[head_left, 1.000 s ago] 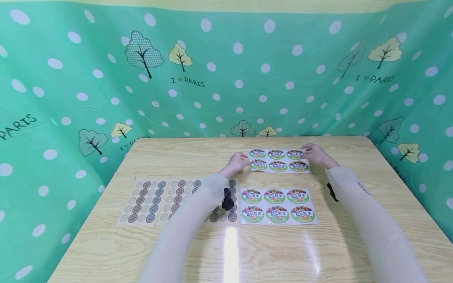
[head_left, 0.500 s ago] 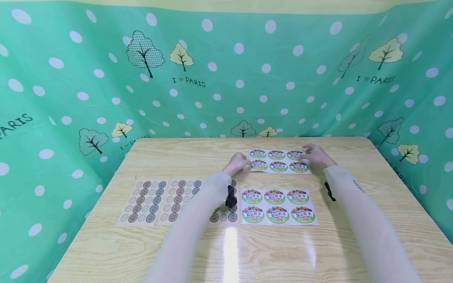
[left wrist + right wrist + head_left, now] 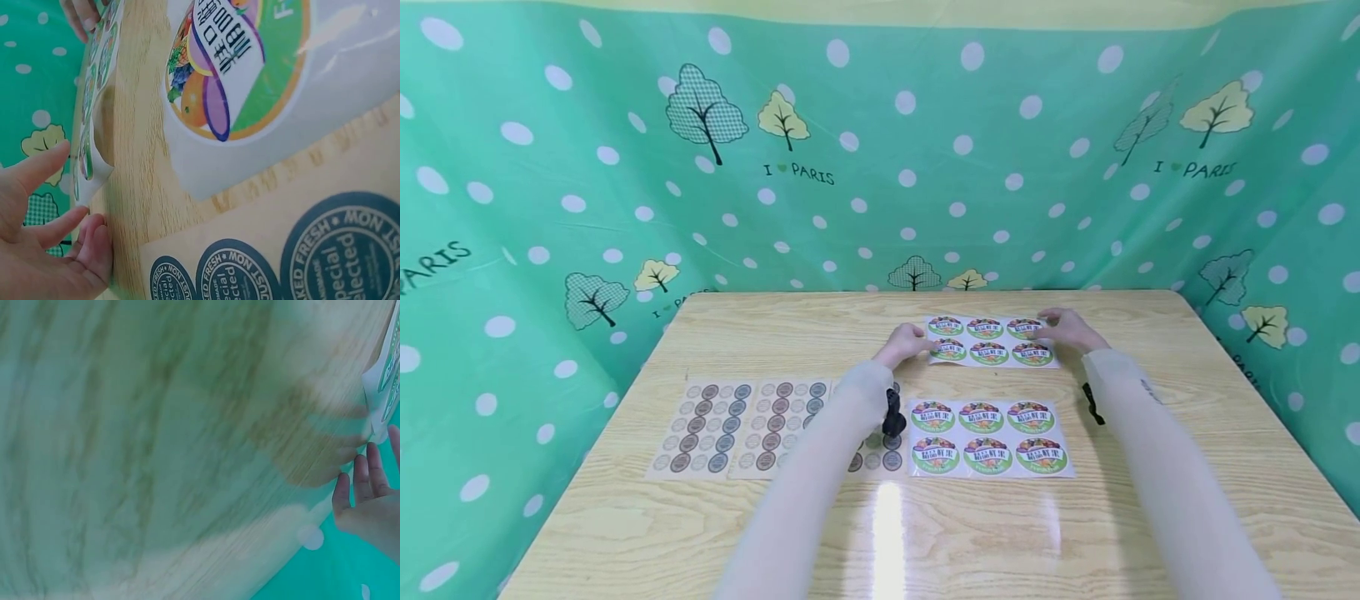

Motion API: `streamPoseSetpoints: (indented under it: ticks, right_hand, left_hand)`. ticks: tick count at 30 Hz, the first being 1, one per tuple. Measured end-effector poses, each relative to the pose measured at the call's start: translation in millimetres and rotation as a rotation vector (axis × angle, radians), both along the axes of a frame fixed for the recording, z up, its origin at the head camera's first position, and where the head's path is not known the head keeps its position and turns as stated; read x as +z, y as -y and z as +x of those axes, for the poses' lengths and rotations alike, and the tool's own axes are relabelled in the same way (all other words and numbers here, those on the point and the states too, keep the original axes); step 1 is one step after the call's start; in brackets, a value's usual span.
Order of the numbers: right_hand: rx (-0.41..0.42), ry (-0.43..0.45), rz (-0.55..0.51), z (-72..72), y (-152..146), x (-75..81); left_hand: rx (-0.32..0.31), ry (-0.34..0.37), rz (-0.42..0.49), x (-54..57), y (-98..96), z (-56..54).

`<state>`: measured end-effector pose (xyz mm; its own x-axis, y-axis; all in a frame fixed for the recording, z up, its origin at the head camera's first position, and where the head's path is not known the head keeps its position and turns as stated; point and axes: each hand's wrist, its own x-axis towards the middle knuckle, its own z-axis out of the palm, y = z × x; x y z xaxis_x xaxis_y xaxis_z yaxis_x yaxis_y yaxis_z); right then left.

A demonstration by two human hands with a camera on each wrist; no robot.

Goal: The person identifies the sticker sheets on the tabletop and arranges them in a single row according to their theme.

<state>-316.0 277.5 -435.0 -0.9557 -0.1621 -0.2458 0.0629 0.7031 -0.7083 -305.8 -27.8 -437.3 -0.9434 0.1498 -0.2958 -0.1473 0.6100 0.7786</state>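
A white sheet of round fruit stickers lies toward the back of the table, between both hands. My left hand is at its left edge, thumb over the border. In the left wrist view the left fingers are loosely spread and the sheet's near edge curls up off the wood. At the sheet's right end is my right hand, its fingertips over the edge. The right wrist view has its fingers fairly straight beside the sheet's corner; the thumb is mostly out of frame.
A second fruit sticker sheet lies nearer the front. To its left are flat sheets of small round stickers, laid side by side and partly covered by the left sleeve. A green dotted curtain hangs behind the wooden table.
Both hands stay almost in place at the back sheet. The left wrist and sleeve have shifted slightly right, the right forearm slightly left. The sheets have not visibly moved.
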Motion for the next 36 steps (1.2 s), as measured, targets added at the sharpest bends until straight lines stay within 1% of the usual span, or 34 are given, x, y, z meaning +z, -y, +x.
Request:
streamPoseSetpoints:
  ticks: [5, 8, 12, 16, 23, 26, 30, 36]
  right_hand:
    - [0.016, 0.002, 0.016, -0.9, 0, -0.5]
    - [0.016, 0.011, 0.011, -1.0, 0, -1.1]
    - [0.013, 0.027, 0.012, -2.2, -2, -2.9]
    - [0.019, 0.028, 0.013, -3.5, -3, -5.1]
    - [0.004, 0.019, 0.007, -7.1, -3, -8.1]
    - [0.001, 0.015, 0.008, -6.7, -3, -7.9]
    - [-0.001, 0.009, 0.010, -5.9, -3, -7.7]
    - [0.013, -0.008, 0.011, -5.3, -2, -8.5]
  left_hand:
    - [-0.012, 0.024, 0.018, 0.0, 1.1, -2.0]
    - [-0.015, 0.025, 0.021, 1.8, 0.8, -0.5]
    - [-0.014, 0.011, 0.011, 4.0, -1.2, 2.3]
    - [0.001, 0.008, 0.003, 4.8, -3.6, 4.1]
    - [-0.001, -0.033, -0.020, 1.1, -7.2, 2.9]
    - [0.004, -0.038, -0.014, -0.1, -8.2, 2.1]
    - [0.025, -0.026, 0.019, -0.3, -9.8, 1.7]
    - [0.065, 0.051, 0.154, 0.3, -11.1, -0.1]
